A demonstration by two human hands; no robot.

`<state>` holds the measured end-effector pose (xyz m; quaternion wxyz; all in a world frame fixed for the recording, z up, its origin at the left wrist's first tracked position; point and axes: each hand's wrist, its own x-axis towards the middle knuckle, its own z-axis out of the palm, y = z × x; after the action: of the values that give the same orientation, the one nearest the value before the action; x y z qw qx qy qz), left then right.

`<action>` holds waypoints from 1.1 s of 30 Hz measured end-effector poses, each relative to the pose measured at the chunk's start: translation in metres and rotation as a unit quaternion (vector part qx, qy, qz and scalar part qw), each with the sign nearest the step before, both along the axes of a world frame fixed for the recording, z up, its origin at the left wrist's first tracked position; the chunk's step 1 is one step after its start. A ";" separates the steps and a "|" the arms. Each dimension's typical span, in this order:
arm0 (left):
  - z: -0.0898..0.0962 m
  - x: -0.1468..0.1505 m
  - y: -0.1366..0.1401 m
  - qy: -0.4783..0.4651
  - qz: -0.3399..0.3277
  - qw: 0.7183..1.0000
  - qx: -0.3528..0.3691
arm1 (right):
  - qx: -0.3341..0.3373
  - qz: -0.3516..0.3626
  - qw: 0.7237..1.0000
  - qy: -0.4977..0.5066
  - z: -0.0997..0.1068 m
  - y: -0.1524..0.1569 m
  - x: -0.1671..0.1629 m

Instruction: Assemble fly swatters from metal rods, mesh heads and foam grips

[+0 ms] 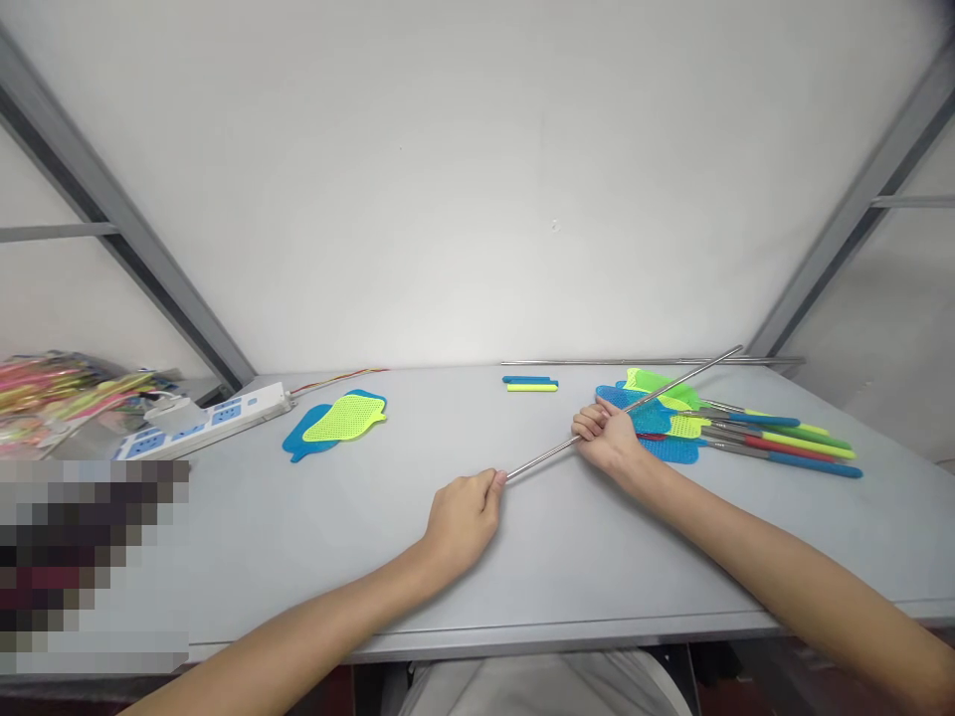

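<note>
A thin silver metal rod (541, 459) slants up to the right over the table, held in both hands. My left hand (464, 517) is closed around its lower end, with the thumb on top. Farther along the rod, my right hand (608, 436) has its fingers wrapped round it. The rod's far end reaches above a pile of fly swatters (675, 449) with blue, yellow and green mesh heads and coloured handles. My right hand is just left of that pile and covers part of a blue head.
Two loose swatter heads, one yellow (347, 416) and one blue (309, 443), overlap at the left. Short blue and yellow handles (531, 388) lie at the back centre. More metal rods (582, 362) rest along the wall. A white power strip (213, 423) stands at far left.
</note>
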<state>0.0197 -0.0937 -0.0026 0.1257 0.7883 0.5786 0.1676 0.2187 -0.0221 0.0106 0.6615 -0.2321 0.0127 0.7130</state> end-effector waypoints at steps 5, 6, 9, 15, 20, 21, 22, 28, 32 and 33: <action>0.002 0.001 0.000 0.003 0.010 1.000 0.001 | -0.003 -0.006 1.000 -0.002 -0.004 0.000 -0.002; 0.001 0.000 0.000 0.004 0.011 1.000 0.000 | -0.003 -0.006 1.000 -0.002 -0.004 -0.001 -0.003; 0.001 -0.001 0.000 0.011 0.012 1.000 -0.003 | -0.001 -0.008 1.000 -0.002 -0.003 -0.002 -0.004; 0.002 -0.002 0.000 0.029 0.014 0.999 -0.013 | 0.003 -0.004 1.000 -0.003 -0.003 -0.004 -0.006; 0.004 -0.001 0.003 0.018 0.019 0.999 -0.036 | 0.012 -0.002 1.000 -0.002 -0.003 -0.005 -0.006; 0.004 -0.001 0.004 0.017 0.022 0.999 -0.041 | 0.014 0.000 1.000 -0.004 -0.003 -0.005 -0.005; 0.004 -0.001 0.005 0.015 0.024 0.999 -0.045 | 0.018 0.001 1.000 -0.007 -0.003 -0.005 -0.005; 0.005 -0.001 0.006 0.008 0.029 0.997 -0.069 | 0.036 0.008 0.999 -0.015 -0.006 -0.010 -0.010; 0.006 0.000 0.004 0.016 0.024 0.997 -0.074 | 0.014 0.023 1.000 0.001 -0.007 -0.015 -0.016; 0.006 0.001 0.004 0.016 0.023 0.997 -0.074 | 0.010 0.027 1.000 0.004 -0.006 -0.015 -0.017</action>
<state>0.0203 -0.0894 0.0032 0.1710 0.7660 0.6090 0.1145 0.2018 -0.0374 0.0042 0.6444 -0.2226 0.0022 0.7316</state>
